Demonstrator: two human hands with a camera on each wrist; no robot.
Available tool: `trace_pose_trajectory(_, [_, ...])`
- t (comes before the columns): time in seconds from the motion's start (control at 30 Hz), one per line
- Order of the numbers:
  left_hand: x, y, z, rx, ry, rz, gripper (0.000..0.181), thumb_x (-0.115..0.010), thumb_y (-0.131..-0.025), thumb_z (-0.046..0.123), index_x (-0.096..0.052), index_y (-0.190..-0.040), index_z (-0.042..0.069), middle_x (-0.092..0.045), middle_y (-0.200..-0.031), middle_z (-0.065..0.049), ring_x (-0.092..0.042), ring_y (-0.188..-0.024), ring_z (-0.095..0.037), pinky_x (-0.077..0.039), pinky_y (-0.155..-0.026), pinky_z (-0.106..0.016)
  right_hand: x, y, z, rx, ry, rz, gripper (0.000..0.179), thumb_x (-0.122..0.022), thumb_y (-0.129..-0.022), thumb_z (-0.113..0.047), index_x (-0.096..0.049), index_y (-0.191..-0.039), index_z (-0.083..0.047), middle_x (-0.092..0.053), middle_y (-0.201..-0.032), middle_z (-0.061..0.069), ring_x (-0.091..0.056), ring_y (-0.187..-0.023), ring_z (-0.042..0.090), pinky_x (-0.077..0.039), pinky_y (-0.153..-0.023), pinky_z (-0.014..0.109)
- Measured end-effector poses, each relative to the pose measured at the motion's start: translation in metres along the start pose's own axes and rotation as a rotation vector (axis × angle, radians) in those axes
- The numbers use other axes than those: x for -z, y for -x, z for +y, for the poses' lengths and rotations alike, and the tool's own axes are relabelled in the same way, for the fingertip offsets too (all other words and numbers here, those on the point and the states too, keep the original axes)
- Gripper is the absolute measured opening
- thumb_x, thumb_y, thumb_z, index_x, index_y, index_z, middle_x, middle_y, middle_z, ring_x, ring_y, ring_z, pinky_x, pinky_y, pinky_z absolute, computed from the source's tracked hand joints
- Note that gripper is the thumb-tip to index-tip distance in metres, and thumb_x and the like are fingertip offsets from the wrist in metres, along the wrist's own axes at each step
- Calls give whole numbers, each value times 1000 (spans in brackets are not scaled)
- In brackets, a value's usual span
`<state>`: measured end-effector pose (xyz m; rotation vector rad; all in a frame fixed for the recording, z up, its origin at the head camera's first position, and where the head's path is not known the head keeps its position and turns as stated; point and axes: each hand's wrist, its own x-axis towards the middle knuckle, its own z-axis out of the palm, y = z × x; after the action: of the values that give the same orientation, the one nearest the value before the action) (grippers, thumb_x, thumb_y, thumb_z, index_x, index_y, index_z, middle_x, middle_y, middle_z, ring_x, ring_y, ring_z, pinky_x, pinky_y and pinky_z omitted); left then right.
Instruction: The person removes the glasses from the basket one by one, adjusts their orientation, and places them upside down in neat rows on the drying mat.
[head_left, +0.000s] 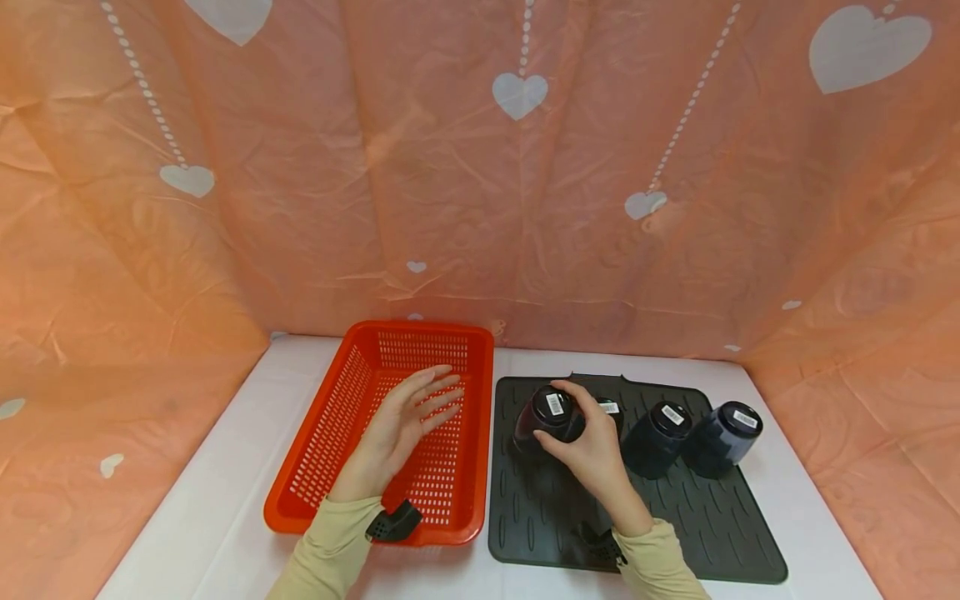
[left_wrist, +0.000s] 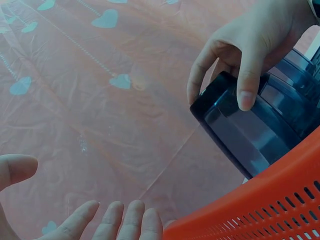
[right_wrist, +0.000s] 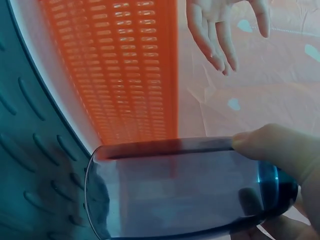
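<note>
My right hand (head_left: 595,444) grips a dark tinted glass (head_left: 534,423) round its base, which points up and bears a white label. In the right wrist view this glass (right_wrist: 175,192) is see-through, its rim toward the mat. My left hand (head_left: 408,425) is held over the red basket (head_left: 483,467), fingers spread and holding nothing. Upside down on the dark ribbed mat (head_left: 540,517) stand two more tinted glasses, one glass (head_left: 651,442) near the right wrist and another glass (head_left: 716,442) at the right edge. A further glass (head_left: 611,410) is mostly hidden behind my right hand.
The slotted red basket stands left of the mat, with a narrow strip of white table (head_left: 498,360) between them. Behind the table hangs an orange sheet (head_left: 450,208) with white hearts, which also closes off both sides.
</note>
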<state>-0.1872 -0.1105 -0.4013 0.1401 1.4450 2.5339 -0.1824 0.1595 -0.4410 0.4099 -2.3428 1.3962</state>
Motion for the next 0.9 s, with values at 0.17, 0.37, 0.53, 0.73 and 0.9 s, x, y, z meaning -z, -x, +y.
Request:
trace_pose_trajectory(0.17, [0,1,0,0,-5,-1,48,-48,-100,27,-44,-137,-3,-46,-138,-22,-40,-128,-42,-36,-104,-48,-5,2,0,8,0,-13,76,-88,-61,1,-56,-128,-16,-65,-111,6,-62,-94,19,-52,-79,45])
trace_pose_trajectory(0.37, [0,1,1,9,-18,-4,51,-47,-100,29,-40,-139,-4,-46,-137,-21,-45,-125,-38,-36,-104,-49,-11,4,5,28,2,-12,76,-89,-58,2,-58,-125,-16,-65,-112,3,-61,-96,16,-50,-84,42])
trace_pose_trajectory(0.53, [0,0,1,15,-2,7,52,-49,-99,29,-40,-139,-5,-48,-136,-21,-46,-123,-38,-35,-104,-50,-15,5,7,18,4,-23,75,-89,-59,2,-58,-125,-15,-64,-115,3,-60,-100,20,-48,-88,47])
trace_pose_trajectory(0.73, [-1,0,0,18,22,23,47,-51,-99,28,-46,-135,-3,-48,-135,-21,-42,-126,-41,-34,-105,-51,-19,5,11,-3,32,-37,73,-89,-60,0,-58,-125,-13,-65,-116,5,-60,-103,24,-44,-91,51])
trace_pose_trajectory(0.9, [-1,0,-1,24,22,36,50,-51,-99,28,-44,-137,-3,-49,-135,-20,-42,-126,-41,-35,-104,-49,-21,6,15,-6,50,-39,72,-89,-60,-1,-58,-125,-12,-65,-115,6,-60,-103,26,-39,-92,54])
